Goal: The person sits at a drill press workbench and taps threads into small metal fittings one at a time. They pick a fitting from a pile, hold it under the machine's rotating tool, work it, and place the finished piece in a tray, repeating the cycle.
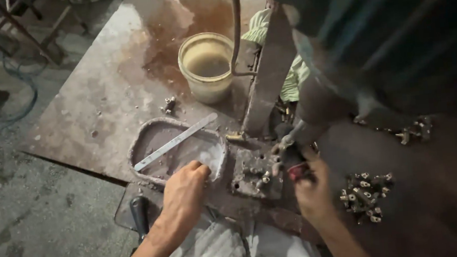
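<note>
My left hand rests with curled fingers on the near rim of a shallow grey tray filled with cloudy liquid. A flat metal ruler lies across that tray. My right hand grips a dark tool with a red part just beside a small dirty metal block with holes. The tool's tip is under a machine's dark vertical column. What the left fingers pinch, if anything, is hidden.
A cream plastic bucket of murky liquid stands on the rusty metal plate. A heap of small brass fittings lies right of my right hand, more at the far right. A black handle sticks out at the plate's near edge.
</note>
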